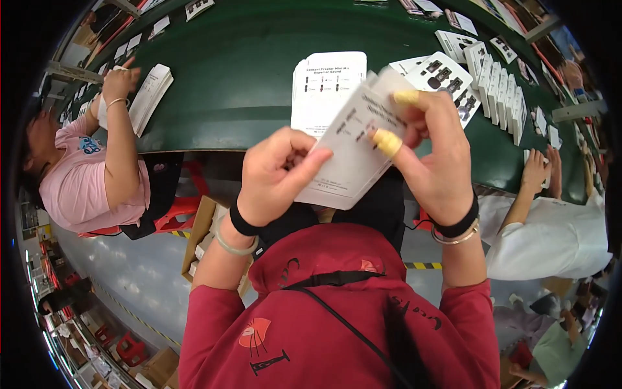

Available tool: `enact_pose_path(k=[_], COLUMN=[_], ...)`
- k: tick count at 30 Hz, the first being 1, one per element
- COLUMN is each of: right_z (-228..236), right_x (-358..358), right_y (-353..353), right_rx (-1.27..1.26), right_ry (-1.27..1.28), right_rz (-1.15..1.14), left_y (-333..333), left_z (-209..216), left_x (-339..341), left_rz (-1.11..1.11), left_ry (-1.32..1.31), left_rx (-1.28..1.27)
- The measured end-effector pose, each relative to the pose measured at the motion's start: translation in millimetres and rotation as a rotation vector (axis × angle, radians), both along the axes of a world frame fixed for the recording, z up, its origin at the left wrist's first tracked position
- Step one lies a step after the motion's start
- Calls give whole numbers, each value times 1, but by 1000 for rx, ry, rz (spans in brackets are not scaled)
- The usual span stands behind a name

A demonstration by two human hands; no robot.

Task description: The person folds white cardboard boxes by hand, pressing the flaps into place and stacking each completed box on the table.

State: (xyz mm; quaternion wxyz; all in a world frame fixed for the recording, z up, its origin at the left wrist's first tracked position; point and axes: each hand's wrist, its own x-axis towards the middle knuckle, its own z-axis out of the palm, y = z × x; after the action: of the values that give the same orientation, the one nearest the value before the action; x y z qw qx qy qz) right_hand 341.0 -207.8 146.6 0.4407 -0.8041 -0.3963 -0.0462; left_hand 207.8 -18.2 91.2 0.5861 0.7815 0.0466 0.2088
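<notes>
White printed cards (343,168) with rounded corners are held between my two hands, tilted above the table's near edge. My left hand (275,178) grips their left edge between thumb and curled fingers. At the upper right, my right hand (440,152) pinches the cards with thumb and forefinger, both wrapped in yellow covers. Motion blurs the cards' top edge, so how many there are is hard to tell. Just beyond lies a neat stack of similar white cards (329,97) on the green table (233,78). To its right are spread cards with black device pictures (444,74).
Slim white boxes (499,91) stand in a row at the right. A person in pink (91,168) works at the left beside a card stack (152,97); another in white (551,227) sits at the right. An open cardboard box (201,233) is below my left forearm.
</notes>
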Motion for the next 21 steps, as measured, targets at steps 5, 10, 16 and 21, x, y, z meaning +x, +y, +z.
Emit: enact_pose_path(k=[5, 10, 16, 21], right_z=[-3, -23, -26, -37], right_x=[-9, -34, -40, -32], right_y=[-16, -11, -20, -37], right_rx=[-274, -61, -70, -186], right_ry=[242, -41, 491, 490], right_rz=[380, 81, -1, 289], left_y=[-23, -25, -22, -45], left_z=[-19, -26, -39, -36], left_x=[-28, -35, -56, -55], left_rz=[-104, -95, -250, -411], left_ry=[53, 53, 86, 250], left_rx=[-425, -411, -252, -888])
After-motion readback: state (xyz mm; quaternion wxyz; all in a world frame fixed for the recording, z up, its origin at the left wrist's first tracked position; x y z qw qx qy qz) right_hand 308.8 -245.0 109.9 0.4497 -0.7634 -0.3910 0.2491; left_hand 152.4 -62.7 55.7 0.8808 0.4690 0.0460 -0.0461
